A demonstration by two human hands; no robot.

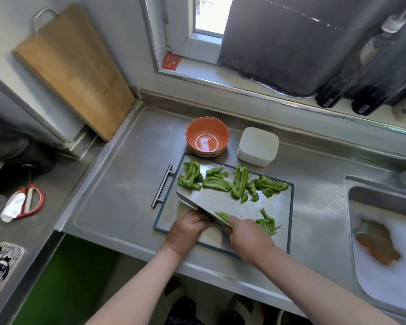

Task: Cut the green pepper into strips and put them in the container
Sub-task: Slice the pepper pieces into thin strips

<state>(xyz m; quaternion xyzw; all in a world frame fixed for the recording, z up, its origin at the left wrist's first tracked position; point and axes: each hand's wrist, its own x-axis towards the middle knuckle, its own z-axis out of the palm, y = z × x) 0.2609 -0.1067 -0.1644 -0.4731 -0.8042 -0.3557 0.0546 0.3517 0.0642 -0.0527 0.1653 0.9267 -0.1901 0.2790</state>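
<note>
- Gripping the handle of the knife (198, 205), the right hand (250, 239) has its fingers clenched around it; the broad blade slants from the near right to the far left across the near part of the cutting board (282, 240).
- The left hand (188, 231) rests on the board just left of the blade, knuckles against the blade's flat. Its fingers curl downward; the fingertips are hidden, so whether they grasp a piece cannot be told.
- Thin green slices (222, 216) lie against the right face of the blade.
- Cut pepper strips (268, 225) lie in a small pile on the board, just right of the right hand.
- Uncut green pepper pieces (239, 182) lie in a row along the far part of the board.
- The white container (258, 146) stands on the steel counter (117, 195) just beyond the board's far edge, with no pepper seen in it.
- An orange bowl (206, 135) stands left of the container.
- A sink (361, 198) with foamy water lies to the right.
</note>
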